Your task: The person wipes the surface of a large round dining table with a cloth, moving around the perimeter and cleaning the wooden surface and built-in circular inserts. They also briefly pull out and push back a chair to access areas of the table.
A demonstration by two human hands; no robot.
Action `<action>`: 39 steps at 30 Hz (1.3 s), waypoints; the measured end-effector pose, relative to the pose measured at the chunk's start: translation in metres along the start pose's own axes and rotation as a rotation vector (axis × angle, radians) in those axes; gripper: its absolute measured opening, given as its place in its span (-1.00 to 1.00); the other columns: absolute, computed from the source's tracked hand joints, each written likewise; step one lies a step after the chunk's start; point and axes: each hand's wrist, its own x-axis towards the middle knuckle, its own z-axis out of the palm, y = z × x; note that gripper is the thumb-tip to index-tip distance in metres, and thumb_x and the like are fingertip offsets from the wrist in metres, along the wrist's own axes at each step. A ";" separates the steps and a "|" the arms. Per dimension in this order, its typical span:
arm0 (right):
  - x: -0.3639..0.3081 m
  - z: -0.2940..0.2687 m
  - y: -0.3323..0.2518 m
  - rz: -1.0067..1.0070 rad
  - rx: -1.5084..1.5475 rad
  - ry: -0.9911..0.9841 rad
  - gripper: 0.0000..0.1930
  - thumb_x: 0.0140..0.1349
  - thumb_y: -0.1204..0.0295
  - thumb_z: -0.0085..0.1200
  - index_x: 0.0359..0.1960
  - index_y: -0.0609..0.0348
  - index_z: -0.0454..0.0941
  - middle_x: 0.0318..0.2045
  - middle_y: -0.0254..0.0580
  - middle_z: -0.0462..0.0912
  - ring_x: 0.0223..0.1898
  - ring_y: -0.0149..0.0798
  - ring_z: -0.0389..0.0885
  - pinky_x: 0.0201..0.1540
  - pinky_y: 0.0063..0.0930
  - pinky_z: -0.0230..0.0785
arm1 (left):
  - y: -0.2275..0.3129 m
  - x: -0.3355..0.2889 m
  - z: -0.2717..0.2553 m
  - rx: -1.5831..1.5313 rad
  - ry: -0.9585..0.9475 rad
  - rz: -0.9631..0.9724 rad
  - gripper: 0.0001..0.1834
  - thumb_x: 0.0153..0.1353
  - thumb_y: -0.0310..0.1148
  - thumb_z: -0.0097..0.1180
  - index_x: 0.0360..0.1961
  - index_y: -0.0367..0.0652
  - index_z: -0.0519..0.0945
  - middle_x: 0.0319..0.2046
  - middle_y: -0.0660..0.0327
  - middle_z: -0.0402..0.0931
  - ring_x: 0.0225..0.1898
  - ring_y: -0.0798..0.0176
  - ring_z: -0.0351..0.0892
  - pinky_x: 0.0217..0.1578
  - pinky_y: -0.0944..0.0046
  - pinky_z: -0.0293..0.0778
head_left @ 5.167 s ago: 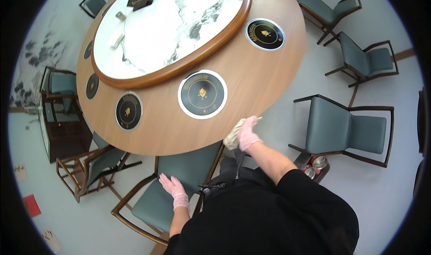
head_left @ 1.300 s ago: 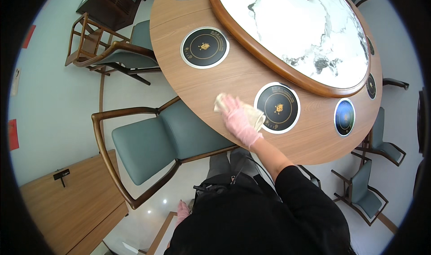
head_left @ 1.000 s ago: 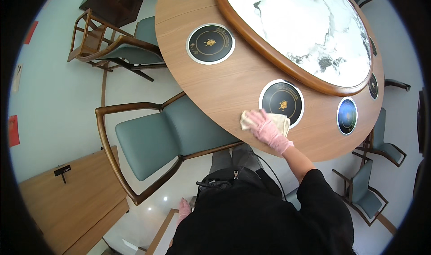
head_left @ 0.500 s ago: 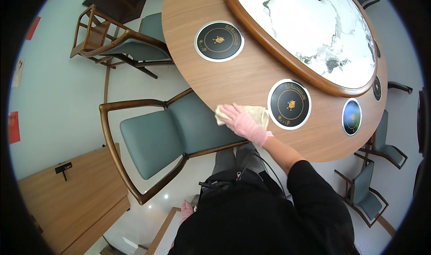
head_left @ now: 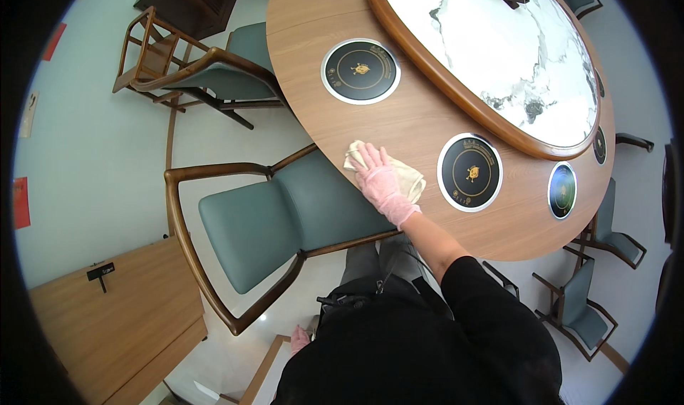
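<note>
Green-cushioned wooden armchair (head_left: 285,220) just beside the table; wooden cabinet (head_left: 107,312) (lower left)

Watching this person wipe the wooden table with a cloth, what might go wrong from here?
The right hand presses the cloth close to the table edge, so the cloth might slide off toward the green chair below. The chair's wooden arm stands close to the person, so a leg might bump it. The black round inset lies beside the cloth, where a wide stroke might smear it.
</note>
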 end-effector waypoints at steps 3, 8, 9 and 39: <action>-0.007 0.000 -0.004 -0.159 0.049 0.037 -0.42 0.33 0.26 -0.03 0.39 0.00 0.28 0.44 -0.09 0.19 0.47 -0.01 0.10 0.48 0.02 -0.08 | 0.005 0.006 -0.011 -0.054 0.019 -0.025 -0.41 0.50 -0.15 -0.25 0.43 -0.27 0.15 0.36 -0.10 0.21 0.43 0.01 0.13 0.39 0.18 0.16; -0.082 -0.014 0.033 -0.559 -0.001 -0.117 -0.33 0.17 0.34 0.12 0.37 0.02 0.29 0.40 -0.14 0.23 0.44 -0.05 0.15 0.47 0.01 0.01 | 0.002 0.022 -0.028 -0.015 0.009 0.026 -0.42 0.49 -0.14 -0.24 0.39 -0.29 0.20 0.33 -0.11 0.26 0.41 -0.01 0.17 0.37 0.17 0.18; -0.096 -0.015 0.045 -0.627 -0.051 -0.123 -0.33 0.14 0.35 0.14 0.35 0.03 0.32 0.40 -0.14 0.24 0.44 -0.06 0.16 0.47 0.01 0.02 | 0.003 0.026 -0.028 -0.004 0.006 0.043 -0.42 0.49 -0.13 -0.24 0.39 -0.29 0.21 0.32 -0.11 0.27 0.40 -0.02 0.18 0.37 0.17 0.18; -0.169 -0.046 0.068 -1.303 -0.868 -0.627 -0.74 0.20 0.25 0.00 -0.18 -0.06 0.70 -0.13 -0.50 0.65 0.11 -0.24 0.52 0.57 0.14 -0.40 | -0.047 -0.109 0.191 -0.193 0.082 -0.130 -0.33 0.44 0.07 -0.25 0.29 -0.29 0.38 0.16 -0.18 0.47 0.27 -0.15 0.38 0.25 0.08 0.31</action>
